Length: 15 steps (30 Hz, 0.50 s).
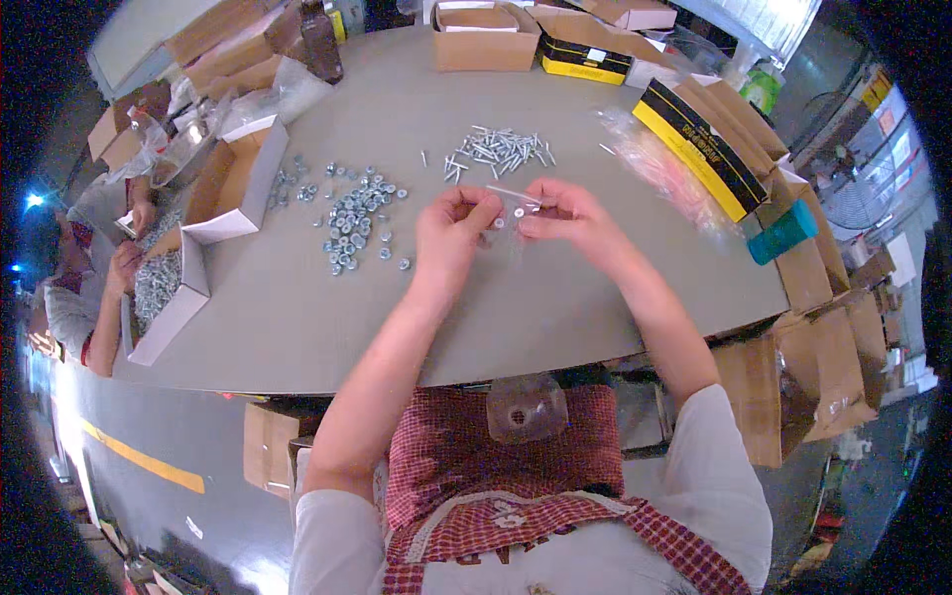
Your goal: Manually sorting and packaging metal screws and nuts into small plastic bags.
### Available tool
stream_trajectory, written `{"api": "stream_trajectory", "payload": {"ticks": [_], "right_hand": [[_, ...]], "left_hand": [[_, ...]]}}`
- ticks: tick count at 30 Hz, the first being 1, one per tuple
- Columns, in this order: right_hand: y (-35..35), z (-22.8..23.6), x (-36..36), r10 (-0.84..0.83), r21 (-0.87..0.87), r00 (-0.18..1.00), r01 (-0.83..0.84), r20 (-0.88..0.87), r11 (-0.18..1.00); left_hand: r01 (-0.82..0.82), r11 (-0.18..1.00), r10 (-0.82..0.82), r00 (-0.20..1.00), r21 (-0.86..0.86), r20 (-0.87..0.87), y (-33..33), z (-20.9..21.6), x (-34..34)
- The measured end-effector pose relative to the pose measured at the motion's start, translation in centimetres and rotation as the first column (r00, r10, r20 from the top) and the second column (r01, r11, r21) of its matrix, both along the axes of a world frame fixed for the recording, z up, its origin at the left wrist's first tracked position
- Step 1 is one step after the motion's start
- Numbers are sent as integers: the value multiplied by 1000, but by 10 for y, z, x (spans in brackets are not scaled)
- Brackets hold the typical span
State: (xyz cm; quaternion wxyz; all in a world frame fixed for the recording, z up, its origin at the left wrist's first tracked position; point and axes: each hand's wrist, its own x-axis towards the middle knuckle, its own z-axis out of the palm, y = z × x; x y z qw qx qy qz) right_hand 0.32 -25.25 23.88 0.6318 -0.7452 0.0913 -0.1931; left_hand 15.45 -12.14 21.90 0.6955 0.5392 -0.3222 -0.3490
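Note:
Above the grey table, my left hand [456,226] and my right hand [573,223] are close together, both closed. Between them they pinch a small clear plastic bag [515,236]. Small round metal pieces show at the bag, by the fingertips. A thin straight silvery strip or pin [513,193] runs across the top between the hands; whether it is the bag's edge or metal, I cannot tell. Just beyond my hands lies a pile of silvery screws or pins [501,149]. To the left is a spread of small round metal nuts [355,220].
Flat clear bags [669,174] lie right, beside a black and yellow box [699,149] and a teal cylinder [782,233]. Cardboard boxes [486,50] line the far edge. At left, a co-worker's hands [127,260] are over an open box of metal parts [159,288].

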Motion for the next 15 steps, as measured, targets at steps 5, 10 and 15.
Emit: {"api": "stream_trajectory", "payload": {"ticks": [5,10,15], "right_hand": [[-1,-3,-4,-45,47,998,47,-44,998],[-10,-4,-10,32,5,994,-31,-103,999],[-9,-14,-9,92,-14,976,-96,-197,995]], "left_hand": [[-38,996,15,956,74,294,-1,-9,-7],[-107,982,-4,813,156,582,2,0,-7],[-242,970,117,516,13,848,5,2,-14]]}}
